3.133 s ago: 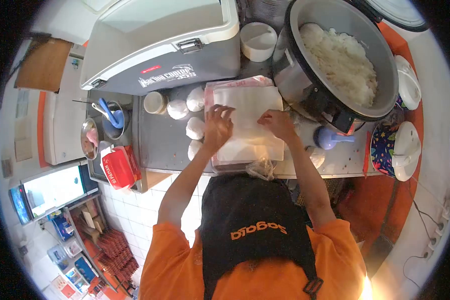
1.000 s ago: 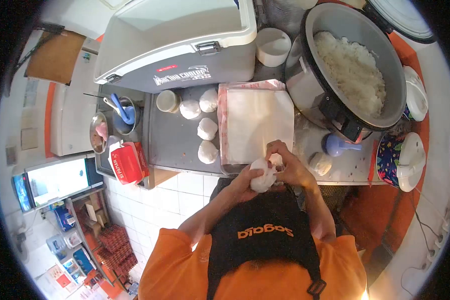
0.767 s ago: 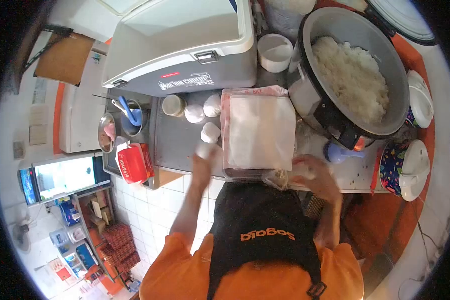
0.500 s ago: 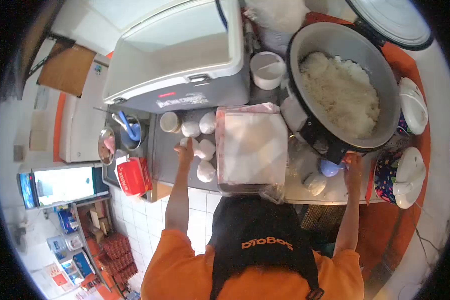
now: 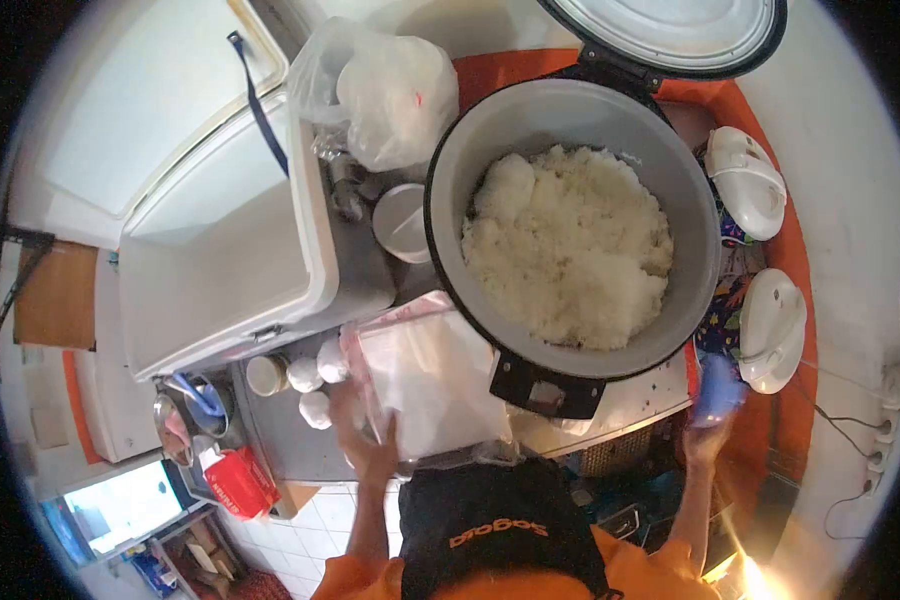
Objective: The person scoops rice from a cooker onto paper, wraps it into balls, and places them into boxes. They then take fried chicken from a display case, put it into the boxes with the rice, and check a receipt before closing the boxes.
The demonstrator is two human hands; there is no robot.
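Observation:
My left hand (image 5: 370, 452) is over the near left edge of a stack of white wrapping sheets (image 5: 430, 375), fingers apart and slightly smeared by motion. Left of it lie several white wrapped bundles (image 5: 315, 410). On the right, my right hand (image 5: 705, 442) grips a blue rounded thing (image 5: 718, 390), perhaps a scoop or bowl; motion blurs its shape. It is held beyond the counter's right end, below a big rice cooker (image 5: 705, 290). White rice (image 5: 570, 245) lies inside the cooker.
An open cooler box (image 5: 315, 220) stands back left. Behind the sheets are a white tub (image 5: 402, 222) and a plastic bag (image 5: 400, 100). A jar (image 5: 266, 375), a metal bowl (image 5: 218, 420) and a red box (image 5: 242, 482) sit left. White-lidded containers (image 5: 772, 330) are at right.
The view has turned toward the rice cooker. My left hand has left the wrapped bundles for the sheets. My right hand has lifted the blue thing off the counter, to the right.

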